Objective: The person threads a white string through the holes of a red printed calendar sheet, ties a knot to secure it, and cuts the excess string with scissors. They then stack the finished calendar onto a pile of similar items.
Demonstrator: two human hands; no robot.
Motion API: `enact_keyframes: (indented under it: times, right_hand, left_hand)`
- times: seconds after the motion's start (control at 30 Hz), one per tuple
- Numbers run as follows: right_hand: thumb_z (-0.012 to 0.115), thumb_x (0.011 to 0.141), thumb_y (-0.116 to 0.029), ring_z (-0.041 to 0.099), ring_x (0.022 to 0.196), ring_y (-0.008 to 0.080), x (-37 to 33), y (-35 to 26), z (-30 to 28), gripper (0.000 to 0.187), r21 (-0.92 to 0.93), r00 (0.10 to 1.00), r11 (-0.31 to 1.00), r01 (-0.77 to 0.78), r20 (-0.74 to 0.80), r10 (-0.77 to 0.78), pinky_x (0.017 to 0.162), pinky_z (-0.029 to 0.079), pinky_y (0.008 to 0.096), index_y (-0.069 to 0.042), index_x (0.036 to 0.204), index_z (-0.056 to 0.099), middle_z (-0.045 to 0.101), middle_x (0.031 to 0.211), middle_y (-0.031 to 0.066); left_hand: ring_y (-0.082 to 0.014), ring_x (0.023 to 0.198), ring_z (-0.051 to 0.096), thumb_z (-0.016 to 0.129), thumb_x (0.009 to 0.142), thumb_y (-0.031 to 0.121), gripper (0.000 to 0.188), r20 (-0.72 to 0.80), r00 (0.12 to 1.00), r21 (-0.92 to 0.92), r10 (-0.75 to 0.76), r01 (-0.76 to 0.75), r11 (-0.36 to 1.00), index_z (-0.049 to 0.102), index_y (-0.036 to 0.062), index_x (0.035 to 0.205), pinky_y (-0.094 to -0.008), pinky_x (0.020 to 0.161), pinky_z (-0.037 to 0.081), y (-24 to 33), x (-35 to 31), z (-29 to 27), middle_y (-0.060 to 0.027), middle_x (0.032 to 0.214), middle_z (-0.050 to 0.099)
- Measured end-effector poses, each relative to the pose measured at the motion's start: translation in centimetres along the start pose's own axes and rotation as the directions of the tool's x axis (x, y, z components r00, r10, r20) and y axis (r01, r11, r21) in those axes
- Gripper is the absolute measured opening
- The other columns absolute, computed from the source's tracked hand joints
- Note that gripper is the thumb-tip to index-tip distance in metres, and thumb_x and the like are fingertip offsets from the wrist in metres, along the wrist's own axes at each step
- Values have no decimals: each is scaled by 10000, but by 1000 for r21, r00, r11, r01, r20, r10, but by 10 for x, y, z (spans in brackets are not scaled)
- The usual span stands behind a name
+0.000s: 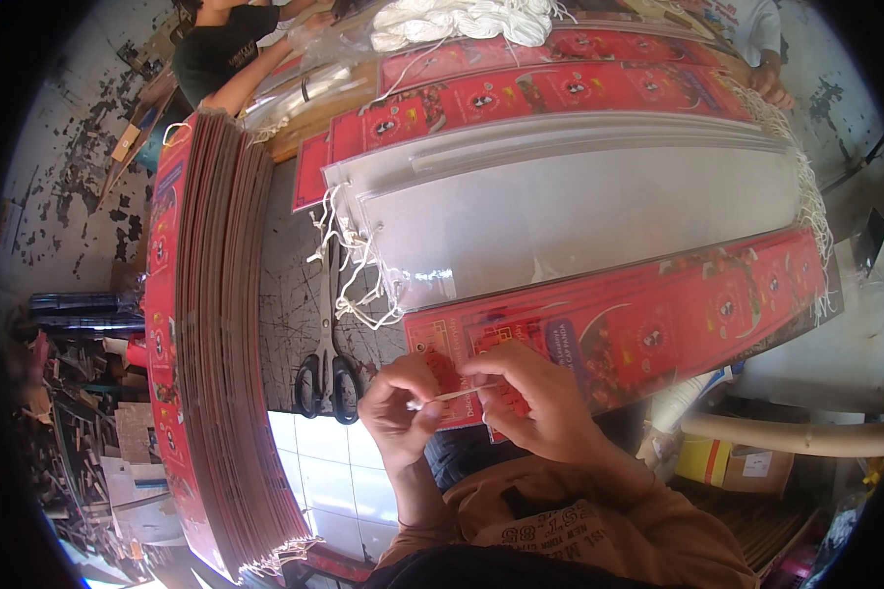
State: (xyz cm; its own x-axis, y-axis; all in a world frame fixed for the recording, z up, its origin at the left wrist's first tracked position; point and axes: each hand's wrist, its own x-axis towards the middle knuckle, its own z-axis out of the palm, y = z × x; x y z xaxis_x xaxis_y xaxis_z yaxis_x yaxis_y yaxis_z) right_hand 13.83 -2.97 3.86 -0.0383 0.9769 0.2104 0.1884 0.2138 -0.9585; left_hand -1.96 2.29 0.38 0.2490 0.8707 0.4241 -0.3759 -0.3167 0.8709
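My left hand (400, 404) and my right hand (542, 401) pinch a short length of white string (459, 394) stretched between them. They hold it over the near left corner of some red printed plastic-covered sheets (658, 334). A small knotted end of the string shows at my left fingertips. Behind the red sheets lies a pile of the same kind of sheets turned grey side up (580, 211), with loose white string loops (359, 265) at its left end. To the left of my left hand rest black-handled scissors (326, 378), their blades pointing away.
A tall stack of red-edged sheets (221, 344) stands along the left. More red sheets (521, 98) and a white string bundle (462, 25) lie at the back. One person (221, 49) is at the far left; another person's hand (771, 83) is at the far right.
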Motion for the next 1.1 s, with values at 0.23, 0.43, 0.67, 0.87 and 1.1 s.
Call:
enact_keyframes:
  times: [0.23, 0.43, 0.67, 0.87, 1.1]
  right_hand:
    - [640, 741, -27, 558, 882, 253, -5, 6, 8, 344, -119, 980, 974, 192, -31, -197, 740, 464, 337, -43, 1070, 539, 522, 1053, 139]
    - [681, 700, -345, 416, 1187, 308, -45, -31, -44, 591, -693, 990, 709, 130, 132, -53, 994, 230, 537, -111, 1205, 480, 370, 1315, 183]
    - [711, 634, -145, 381, 1237, 266, -79, -9, -96, 596, -906, 996, 414, -86, -64, 68, 1008, 234, 550, -137, 1189, 496, 409, 1319, 98]
    - [615, 679, -69, 554, 1030, 215, -69, -30, -109, 367, -939, 992, 338, 72, 31, -125, 979, 310, 469, -128, 1040, 582, 592, 1071, 58]
    - [585, 724, -69, 552, 795, 243, 21, -40, -149, 175, -896, 908, 278, 345, 244, -341, 876, 381, 419, -75, 899, 588, 580, 788, 54]
  left_hand:
    - [-83, 584, 346, 656, 757, 104, 224, -284, 957, -307, 53, -143, 941, 439, 51, 784, -213, 496, 292, -3, 3, 3, -7, 664, 394]
    - [-74, 588, 298, 621, 816, 104, 216, -466, 879, -347, 101, -287, 893, 410, 64, 803, -197, 479, 277, -2, 4, 4, 6, 674, 340]
    - [-74, 642, 288, 499, 880, 109, 122, -433, 893, -366, 125, -301, 881, 390, 87, 830, -213, 555, 288, 0, 4, -2, 19, 704, 298]
    - [-98, 822, 455, 522, 880, 338, 336, -315, 945, -80, 88, -119, 990, 419, 71, 1055, -240, 686, 368, 8, 6, -14, -34, 849, 470]
    - [-207, 1056, 484, 340, 916, 458, 518, -295, 955, 398, 26, 98, 912, 348, 56, 1243, -326, 844, 385, 24, 33, -17, -137, 1109, 517]
